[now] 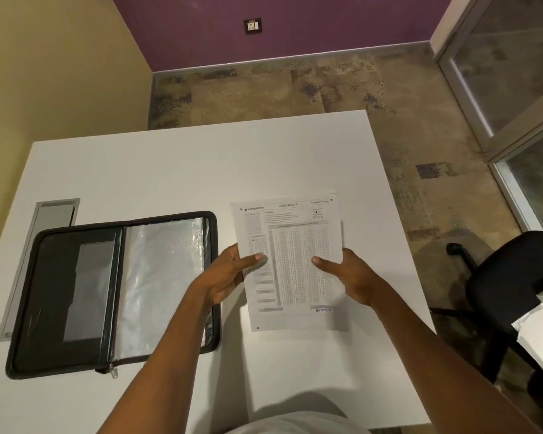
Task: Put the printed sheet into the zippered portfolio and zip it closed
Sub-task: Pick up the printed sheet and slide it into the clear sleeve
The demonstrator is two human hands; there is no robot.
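Observation:
The printed sheet (298, 245), a white form dense with small rows, is held just above the white table right of centre. My left hand (229, 274) grips its left edge with the thumb on top. My right hand (350, 277) grips its right edge the same way. The black zippered portfolio (47, 292) lies open flat on the left of the table. Its left half shows a dark inner pocket with a clear window; its right half shows shiny clear plastic sleeves (160, 277). The zip pull (114, 371) hangs at its near edge. My left forearm crosses the portfolio's right corner.
The white table (170, 170) has a grey cable slot (41, 245) along its left side. A black office chair (511, 283) stands to the right on the mottled floor. A yellow wall is at the left, a purple wall at the back, glass panels at the right.

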